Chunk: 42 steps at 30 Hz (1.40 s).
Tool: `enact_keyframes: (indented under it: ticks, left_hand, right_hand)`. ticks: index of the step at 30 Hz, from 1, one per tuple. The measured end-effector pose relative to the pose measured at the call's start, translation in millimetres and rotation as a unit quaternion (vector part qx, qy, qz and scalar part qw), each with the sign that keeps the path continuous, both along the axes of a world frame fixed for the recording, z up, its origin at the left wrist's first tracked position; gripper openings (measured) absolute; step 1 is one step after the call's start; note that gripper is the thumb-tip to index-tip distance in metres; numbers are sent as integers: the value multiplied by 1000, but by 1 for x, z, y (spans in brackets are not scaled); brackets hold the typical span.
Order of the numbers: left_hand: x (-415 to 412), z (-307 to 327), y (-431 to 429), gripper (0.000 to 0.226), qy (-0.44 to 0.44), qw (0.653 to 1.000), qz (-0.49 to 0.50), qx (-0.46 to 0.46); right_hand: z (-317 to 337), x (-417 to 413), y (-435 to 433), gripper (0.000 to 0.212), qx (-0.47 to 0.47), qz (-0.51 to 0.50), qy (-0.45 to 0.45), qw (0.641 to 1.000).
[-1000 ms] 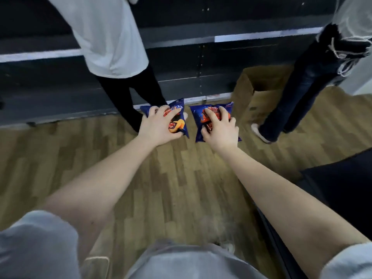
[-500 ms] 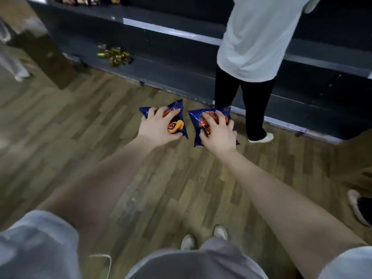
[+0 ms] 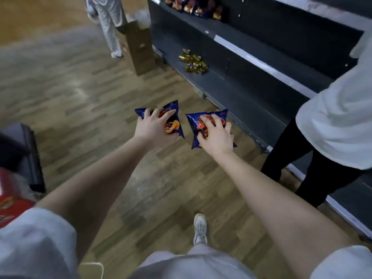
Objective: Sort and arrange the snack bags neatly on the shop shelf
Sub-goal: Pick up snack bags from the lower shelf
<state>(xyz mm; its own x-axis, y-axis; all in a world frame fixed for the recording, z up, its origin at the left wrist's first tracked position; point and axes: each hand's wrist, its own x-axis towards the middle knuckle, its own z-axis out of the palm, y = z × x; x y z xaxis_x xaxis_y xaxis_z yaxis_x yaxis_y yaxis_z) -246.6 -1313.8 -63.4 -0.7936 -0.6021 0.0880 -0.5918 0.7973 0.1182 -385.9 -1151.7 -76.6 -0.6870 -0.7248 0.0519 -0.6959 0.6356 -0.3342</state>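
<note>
My left hand (image 3: 154, 125) grips a blue snack bag (image 3: 173, 122) with red and orange print, held out over the wooden floor. My right hand (image 3: 217, 135) grips a second blue snack bag (image 3: 196, 125) of the same kind, just to the right of the first. Both bags hang in the air, a small gap between them. The dark shop shelf (image 3: 251, 91) runs along the right. Its low tier holds a small heap of gold-wrapped snacks (image 3: 194, 62), and a higher tier holds several purple and gold bags (image 3: 196, 7).
A person in a white shirt and black trousers (image 3: 332, 125) stands at the shelf on the right. Another person's legs (image 3: 109, 27) and a cardboard box (image 3: 138, 47) are at the shelf's far end. A red box (image 3: 10, 206) and a dark object (image 3: 22, 156) lie at left.
My view has swung left along the shelf, so the person in white now stands at the right edge. Both hands keep their bags, now slightly farther apart.
</note>
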Motion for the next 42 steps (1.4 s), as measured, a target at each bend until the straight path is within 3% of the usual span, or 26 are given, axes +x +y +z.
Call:
enact_keyframes:
  ticks: [7,19,28,33,42]
  left_hand:
    - [-48,10,-33,83,-5,998,55,-22]
    - [-71,-4,-122,84,-16,988,154,20]
    - [-114,-6,-252,83,-15,991,136,12]
    - [-155,13,-351,84,-15,995,94,-15]
    - [-217,15,-471,84,-6,998,61,-17]
  right_hand:
    - [14,-83,-68,55,-10,62,5,998]
    - [-7,-127,-186,55,-2,159,-9,987]
    - [1,-167,-303,55,3,156,9,988]
    - [20,-207,-391,56,-8,105,49,993]
    - [16,-244,-492,54,-6,82,29,996]
